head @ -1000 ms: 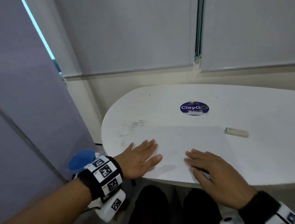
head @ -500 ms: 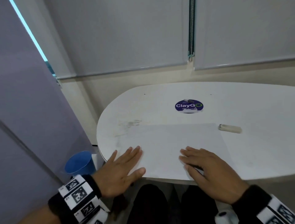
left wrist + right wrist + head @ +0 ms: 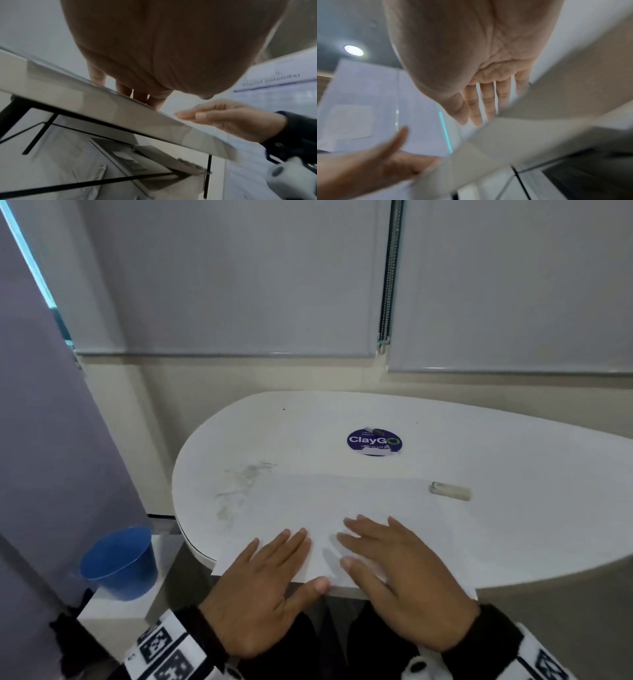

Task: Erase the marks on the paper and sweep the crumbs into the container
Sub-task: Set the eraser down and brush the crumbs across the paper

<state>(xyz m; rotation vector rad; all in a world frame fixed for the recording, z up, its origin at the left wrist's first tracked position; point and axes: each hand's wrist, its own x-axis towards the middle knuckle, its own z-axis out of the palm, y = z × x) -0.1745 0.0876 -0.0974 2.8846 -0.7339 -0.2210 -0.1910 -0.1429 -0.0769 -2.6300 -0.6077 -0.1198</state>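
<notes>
Pinning paper (image 3: 329, 508) flat at near table (image 3: 513, 460) edge w/ left hand (image 3: 263, 587) & right hand (image 3: 400, 580), fingers straight, gripping nothing; prob readying crumbs for blue cup (image 3: 118, 563) below left; eraser (image 3: 450, 491) idle far right

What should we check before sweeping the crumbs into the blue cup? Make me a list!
1. Both hands free: ok. Left hand and right hand lie flat on the paper.
2. Eraser out of the way: ok, beside the paper's far right corner.
3. Blue cup under the table edge: not ok, it stands apart, lower left.
4. Paper overhanging the near edge: ok.
5. Marks gone: cannot tell.
6. Crumbs gathered: cannot tell, none visible.
</notes>
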